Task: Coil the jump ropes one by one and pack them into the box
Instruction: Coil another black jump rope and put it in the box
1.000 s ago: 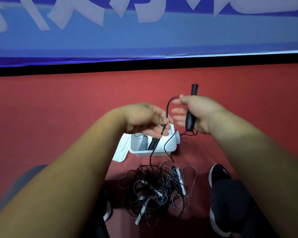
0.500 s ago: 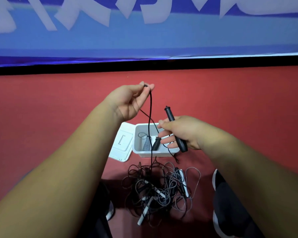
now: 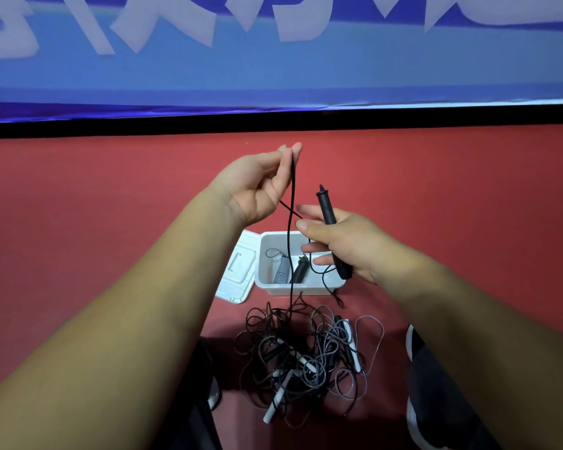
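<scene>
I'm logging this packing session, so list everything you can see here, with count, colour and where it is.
box: one, white, open, on the red floor.
lid: one, white, lying left of the box.
coiled ropes: two, one grey and one black, inside the box.
tangled ropes: count unclear, black and grey with white handles, on the floor near the box.
black cord: one, hanging from the raised hand to the pile.
black handle: one, in the right hand.
banner: one, blue, behind.
shoes: black and white, lower edge.
left hand: pinching the cord.
right hand: gripping the handle.
</scene>
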Demonstrator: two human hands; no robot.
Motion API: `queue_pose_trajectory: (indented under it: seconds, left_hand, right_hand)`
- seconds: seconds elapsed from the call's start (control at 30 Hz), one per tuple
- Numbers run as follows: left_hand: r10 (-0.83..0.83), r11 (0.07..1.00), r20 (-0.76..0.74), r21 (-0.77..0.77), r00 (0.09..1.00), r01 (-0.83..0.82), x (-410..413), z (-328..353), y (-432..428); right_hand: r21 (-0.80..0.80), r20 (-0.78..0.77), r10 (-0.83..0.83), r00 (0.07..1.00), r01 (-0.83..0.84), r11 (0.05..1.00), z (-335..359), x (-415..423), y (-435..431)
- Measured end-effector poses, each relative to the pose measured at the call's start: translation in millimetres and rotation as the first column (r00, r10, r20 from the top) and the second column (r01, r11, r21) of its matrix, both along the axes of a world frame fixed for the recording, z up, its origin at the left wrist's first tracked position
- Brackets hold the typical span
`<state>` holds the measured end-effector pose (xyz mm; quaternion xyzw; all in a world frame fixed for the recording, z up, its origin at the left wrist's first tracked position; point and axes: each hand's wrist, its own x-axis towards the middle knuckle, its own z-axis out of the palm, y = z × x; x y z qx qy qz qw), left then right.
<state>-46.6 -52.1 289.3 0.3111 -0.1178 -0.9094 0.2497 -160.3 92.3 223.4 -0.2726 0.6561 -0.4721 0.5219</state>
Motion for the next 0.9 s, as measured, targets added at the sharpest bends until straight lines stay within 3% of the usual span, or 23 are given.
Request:
queue_pose_trajectory:
  seconds: [0.17,0.27,0.43,0.53,0.63,0.73,0.8,0.9]
  left_hand:
    - [-0.005,0.999,-0.088,0.039,0.996,0.008,-3,5,1]
    - [0.007,1.0,-0.087,0.007,0.996,-0.007,-1,4,-1]
    - [0.128,0.977,0.094,-0.183,0.987,-0.109,-1,-4,-15]
    - [0.021,0.933,0.335,-0.344,0.942,0.102,-1,-9,-12]
    - [-0.133,0.791,0.615,-0.406,0.777,0.457,-5,-20,-2]
    - [-0.273,0.486,0.811,-0.349,0.518,0.801,-3,-29,13]
    - [-0.331,0.293,0.867,-0.281,0.372,0.914,-2,-33,26]
    - [-0.399,0.107,0.881,-0.229,0.253,0.967,-5,-41,41]
  right_hand:
    - [-0.005,0.005,0.065,0.998,-0.065,0.998,4,0,4]
    - [0.024,0.108,0.136,0.985,-0.139,0.99,10,1,6]
    - [0.053,0.184,0.156,0.97,-0.168,0.984,34,0,7]
    - [0.039,0.274,0.045,0.961,-0.058,0.998,52,-3,7]
    - [0.009,0.396,-0.135,0.908,0.143,0.99,64,-10,2]
    - [-0.009,0.554,-0.366,0.748,0.445,0.895,64,-22,-3]
    - [0.007,0.633,-0.469,0.616,0.601,0.799,61,-32,-3]
    - [0.054,0.723,-0.529,0.444,0.727,0.684,59,-48,2]
